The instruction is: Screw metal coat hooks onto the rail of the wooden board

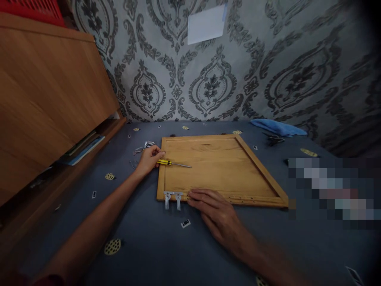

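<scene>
A framed wooden cabinet door [208, 159] lies flat on the grey-blue cloth. Over its left edge, my left hand [148, 160] is closed round the yellow-and-black handle of a screwdriver [165, 162], whose metal shaft points right across the panel. My right hand [218, 210] rests with fingers stretched out on the door's near edge, the fingertips just right of two metal hinges [173, 197]. Small dark holes run along that edge to the right of the hand. More metal hinges [148, 144] lie on the cloth beyond my left hand, partly hidden by it.
A wooden cabinet [50, 91] stands at the left, with a red plastic basket [35, 10] on top. Behind the door is a patterned wall [178, 71] with a white paper [206, 24]. A blue cloth [278, 127] and a dark object [272, 139] lie at the back right.
</scene>
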A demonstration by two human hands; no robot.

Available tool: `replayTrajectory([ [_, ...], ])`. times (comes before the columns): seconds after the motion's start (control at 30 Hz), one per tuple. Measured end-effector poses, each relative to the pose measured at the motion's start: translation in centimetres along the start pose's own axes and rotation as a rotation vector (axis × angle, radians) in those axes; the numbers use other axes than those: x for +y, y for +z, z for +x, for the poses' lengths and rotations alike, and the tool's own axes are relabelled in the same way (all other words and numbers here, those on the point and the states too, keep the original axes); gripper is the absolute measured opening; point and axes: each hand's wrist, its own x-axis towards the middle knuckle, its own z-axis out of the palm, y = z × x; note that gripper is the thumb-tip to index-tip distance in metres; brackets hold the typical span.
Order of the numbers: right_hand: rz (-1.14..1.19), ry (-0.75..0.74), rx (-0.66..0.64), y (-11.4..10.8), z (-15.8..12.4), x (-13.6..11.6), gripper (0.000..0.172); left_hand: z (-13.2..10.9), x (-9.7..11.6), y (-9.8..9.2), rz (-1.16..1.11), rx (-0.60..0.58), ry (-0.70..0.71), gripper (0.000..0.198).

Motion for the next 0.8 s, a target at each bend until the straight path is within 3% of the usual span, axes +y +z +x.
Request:
replayTrajectory([
  [0.23, -0.014, 0.007, -0.002, 0.0, 0.1, -0.1, 0.040, -0.8, 1.1, -1.5, 0.232, 0.083, 0.121, 0.034],
  [0.4, -0.010, 0.003, 0.019, 0.1, 0.0, -0.1, 0.040, -0.1, 1.4, -5.4, 0.393, 0.218, 0.165, 0.034],
  [0.53, -0.020, -0.003, 0.033, 0.1, 0.0, -0.1, 0.038, 1.1, -0.2, -8.5, 0.484, 0.295, 0.137, 0.034],
  [0.8, -0.011, -0.008, 0.040, 0.0, 0.1, -0.3, 0.038, 2.5, -3.4, -9.6, 0.527, 0.111, 0.128, 0.035],
])
